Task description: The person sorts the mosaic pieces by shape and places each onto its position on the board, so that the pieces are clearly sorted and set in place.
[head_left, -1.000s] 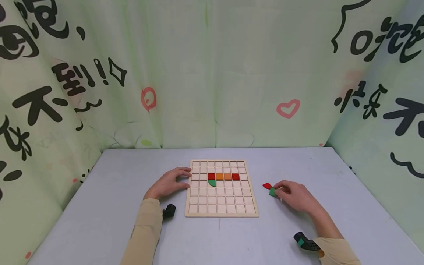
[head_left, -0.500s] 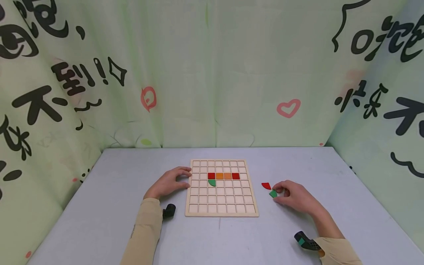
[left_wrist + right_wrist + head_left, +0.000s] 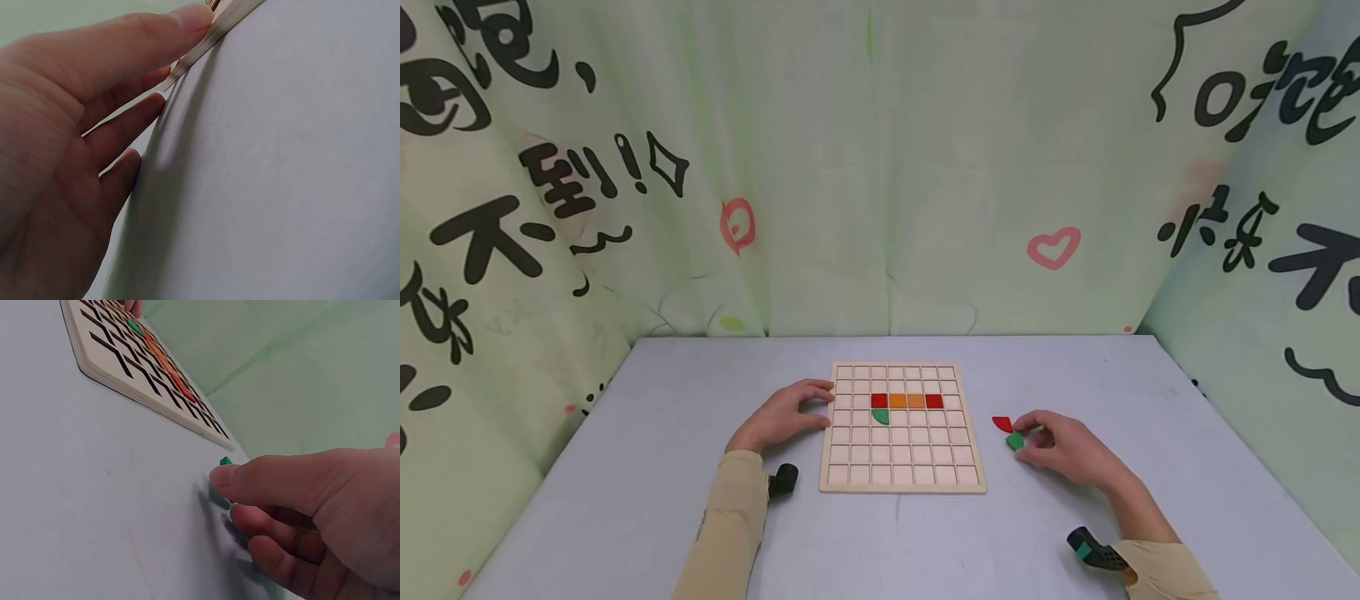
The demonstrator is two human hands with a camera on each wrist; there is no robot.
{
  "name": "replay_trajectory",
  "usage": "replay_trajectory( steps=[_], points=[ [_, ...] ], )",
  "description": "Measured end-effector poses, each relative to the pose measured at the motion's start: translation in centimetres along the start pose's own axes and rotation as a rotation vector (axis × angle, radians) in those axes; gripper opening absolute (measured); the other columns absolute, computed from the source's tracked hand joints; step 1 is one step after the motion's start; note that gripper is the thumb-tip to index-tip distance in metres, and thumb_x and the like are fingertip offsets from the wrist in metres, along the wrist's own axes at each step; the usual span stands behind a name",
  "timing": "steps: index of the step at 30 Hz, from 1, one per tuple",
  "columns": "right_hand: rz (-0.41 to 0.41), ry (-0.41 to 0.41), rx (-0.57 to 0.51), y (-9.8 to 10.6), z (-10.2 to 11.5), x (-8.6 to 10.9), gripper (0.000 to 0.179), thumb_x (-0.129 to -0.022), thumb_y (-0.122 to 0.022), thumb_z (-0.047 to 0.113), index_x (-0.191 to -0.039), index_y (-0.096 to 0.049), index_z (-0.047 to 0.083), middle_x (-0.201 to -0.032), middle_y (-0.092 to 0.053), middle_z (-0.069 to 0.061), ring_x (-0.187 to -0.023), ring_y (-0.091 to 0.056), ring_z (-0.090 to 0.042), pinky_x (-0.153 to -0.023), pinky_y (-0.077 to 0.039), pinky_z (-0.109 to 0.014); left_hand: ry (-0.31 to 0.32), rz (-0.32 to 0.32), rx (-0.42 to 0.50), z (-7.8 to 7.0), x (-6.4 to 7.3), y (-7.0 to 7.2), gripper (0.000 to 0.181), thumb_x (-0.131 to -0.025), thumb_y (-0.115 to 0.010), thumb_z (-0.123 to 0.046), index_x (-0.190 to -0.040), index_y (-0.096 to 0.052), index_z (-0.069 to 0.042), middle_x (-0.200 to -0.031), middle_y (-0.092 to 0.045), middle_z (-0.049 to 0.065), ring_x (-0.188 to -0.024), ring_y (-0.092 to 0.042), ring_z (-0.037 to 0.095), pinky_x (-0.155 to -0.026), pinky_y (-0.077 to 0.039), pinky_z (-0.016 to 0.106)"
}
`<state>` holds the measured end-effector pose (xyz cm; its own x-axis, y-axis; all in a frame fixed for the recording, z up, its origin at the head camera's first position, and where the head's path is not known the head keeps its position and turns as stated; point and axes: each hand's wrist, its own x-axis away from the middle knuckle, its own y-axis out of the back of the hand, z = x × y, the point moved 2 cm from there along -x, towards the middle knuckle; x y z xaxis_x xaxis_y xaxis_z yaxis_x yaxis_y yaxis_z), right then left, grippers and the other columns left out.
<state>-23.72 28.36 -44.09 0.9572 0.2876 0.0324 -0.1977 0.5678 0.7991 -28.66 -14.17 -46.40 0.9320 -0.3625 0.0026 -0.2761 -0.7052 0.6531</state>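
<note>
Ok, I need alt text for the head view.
A person's right hand pinches a small green piece near a red piece, while the left hand touches a wooden grid board holding red and orange squares and a green wedge.

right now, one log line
left hand: touches pale wooden grid board; right hand: pinches small green piece; red quarter-circle piece: on white table

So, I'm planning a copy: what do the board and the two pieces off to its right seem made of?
Board: probably wood, matte; pale tan, with fine lines along its edge.
Green piece and red piece: painted wood or plastic, perhaps; both show even color, finish unclear.
</note>
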Motion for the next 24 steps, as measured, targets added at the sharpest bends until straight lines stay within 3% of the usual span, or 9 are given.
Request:
replay_trajectory(
  steps=[7, 14, 21, 24],
  points=[
    [-0.081, -0.015, -0.092, -0.6, 1.3, -0.4, 0.031, -0.084, -0.076, 0.014, -0.111, -0.063, 0.005, -0.100, -0.065, -0.004, -0.083, -0.060, -0.016, -0.068, -0.053, -0.023, 0.005, -0.004, -0.003, 0.2, 0.0, -0.2, 0.039, -0.084, -0.079, -0.018, -0.121, -0.068, -0.012, -0.143, -0.051, -0.003, -0.140, -0.037, 0.024, -0.115, -0.031, 0.043],
    [-0.151, 0.013, -0.109, -1.4, 2.4, -0.9, 0.034, -0.083, -0.077, 0.009, -0.112, -0.061, 0.001, -0.102, -0.064, -0.008, -0.084, -0.062, -0.017, -0.068, -0.055, -0.021, 0.007, -0.004, 0.001, 0.1, -0.1, -0.1, 0.038, -0.084, -0.078, -0.018, -0.120, -0.068, -0.012, -0.143, -0.051, -0.003, -0.140, -0.037, 0.024, -0.115, -0.031, 0.043],
    [-0.174, 0.040, -0.014, -1.5, 2.4, -0.8, 0.032, -0.082, -0.073, -0.001, -0.111, -0.061, 0.000, -0.103, -0.062, -0.009, -0.085, -0.059, -0.019, -0.070, -0.055, -0.029, 0.002, 0.000, -0.009, 0.0, -0.1, 0.0, 0.038, -0.084, -0.078, -0.017, -0.120, -0.068, -0.011, -0.143, -0.051, -0.003, -0.140, -0.037, 0.023, -0.115, -0.031, 0.041],
    [-0.179, 0.088, 0.040, -1.7, 2.1, -0.8, 0.031, -0.081, -0.071, -0.006, -0.110, -0.062, 0.002, -0.101, -0.061, -0.007, -0.083, -0.056, -0.017, -0.068, -0.052, -0.029, -0.017, 0.002, -0.010, 0.0, -0.1, 0.1, 0.037, -0.085, -0.077, -0.018, -0.120, -0.068, -0.010, -0.143, -0.051, -0.001, -0.139, -0.038, 0.024, -0.115, -0.032, 0.042]
  ],
)
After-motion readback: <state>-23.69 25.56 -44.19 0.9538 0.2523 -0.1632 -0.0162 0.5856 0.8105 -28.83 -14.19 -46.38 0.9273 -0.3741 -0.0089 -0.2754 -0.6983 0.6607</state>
